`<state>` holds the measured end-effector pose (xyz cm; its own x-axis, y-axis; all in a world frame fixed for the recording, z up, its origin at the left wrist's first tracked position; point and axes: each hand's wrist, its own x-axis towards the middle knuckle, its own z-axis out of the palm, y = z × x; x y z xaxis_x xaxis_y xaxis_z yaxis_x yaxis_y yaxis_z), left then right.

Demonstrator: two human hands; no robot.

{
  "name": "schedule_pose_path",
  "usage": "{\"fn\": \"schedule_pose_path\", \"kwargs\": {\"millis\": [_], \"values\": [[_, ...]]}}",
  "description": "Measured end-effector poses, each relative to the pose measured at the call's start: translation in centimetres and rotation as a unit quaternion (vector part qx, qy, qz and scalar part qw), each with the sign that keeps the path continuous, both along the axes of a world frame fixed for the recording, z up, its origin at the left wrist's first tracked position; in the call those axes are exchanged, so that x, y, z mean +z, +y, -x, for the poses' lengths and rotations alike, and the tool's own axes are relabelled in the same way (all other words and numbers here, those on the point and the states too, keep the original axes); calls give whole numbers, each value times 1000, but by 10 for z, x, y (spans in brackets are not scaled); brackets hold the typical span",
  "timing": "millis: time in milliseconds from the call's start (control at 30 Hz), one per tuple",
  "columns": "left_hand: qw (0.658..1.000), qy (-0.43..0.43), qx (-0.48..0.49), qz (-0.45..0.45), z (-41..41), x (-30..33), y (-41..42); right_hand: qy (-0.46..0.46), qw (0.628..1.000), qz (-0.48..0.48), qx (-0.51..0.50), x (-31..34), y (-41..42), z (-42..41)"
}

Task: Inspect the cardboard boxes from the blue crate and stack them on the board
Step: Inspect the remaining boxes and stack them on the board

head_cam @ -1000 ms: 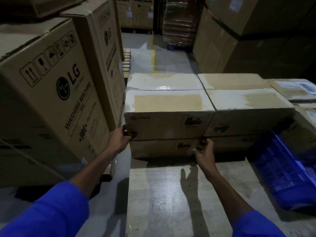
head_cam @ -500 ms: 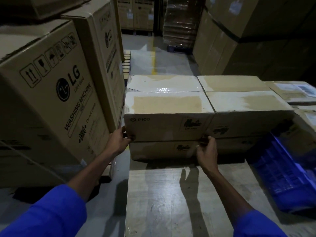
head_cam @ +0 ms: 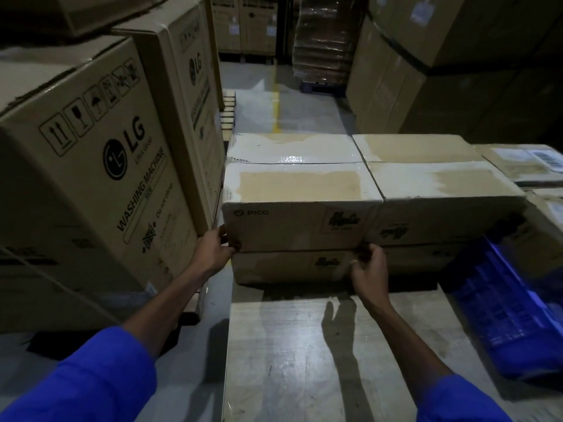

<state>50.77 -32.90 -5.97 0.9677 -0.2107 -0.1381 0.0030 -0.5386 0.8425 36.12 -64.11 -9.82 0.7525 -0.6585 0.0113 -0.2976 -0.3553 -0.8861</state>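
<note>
Head view: blue crate (head_cam: pixel 515 312) cut off at right edge.

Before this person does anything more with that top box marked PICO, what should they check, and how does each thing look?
1. Left hand grips the PICO box at its lower left corner: ok.
2. Right hand at the lower right corner: fingers curled at the seam, but whether it really grips: cannot tell.
3. PICO box sits flat on the lower box: ok, though it overhangs slightly to the left.
4. It sits flush against the neighbouring box on its right: ok.
5. Room on the left: the LG washing machine carton stands close by: not ok for a wide swing.
6. Bare board in front for the next box: ok.
</note>
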Motion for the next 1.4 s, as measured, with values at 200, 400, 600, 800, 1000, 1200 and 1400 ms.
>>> {"fn": "schedule_pose_path", "kwargs": {"millis": [200, 400, 600, 800, 1000, 1200, 1400], "values": [[999, -3, -10, -46, -1, -7, 0, -2, 1000, 12, -5, 8, -4, -1], [993, -45, 29, -101, 12, -18, -6, -12, 1000, -7, -16, 8, -12, 4], [992, -34, 39, -114, 27, -11, -17, -10, 1000, -19, -9, 8, -14, 9], [997, -14, 57, -50, 31, -16, -12, 37, 997, -62, 17, 3, -9, 7], [993, -33, 85, -75, 29, -10, -18, 68, 996, -55, 9, -5, 3, 6], [992, -30, 90, -81, 26, -7, -20, 62, 993, -87, 48, -9, 24, 4], [993, -24, 86, -80, 27, -4, -21, 58, 992, -106, 40, -11, 23, 0]]}}
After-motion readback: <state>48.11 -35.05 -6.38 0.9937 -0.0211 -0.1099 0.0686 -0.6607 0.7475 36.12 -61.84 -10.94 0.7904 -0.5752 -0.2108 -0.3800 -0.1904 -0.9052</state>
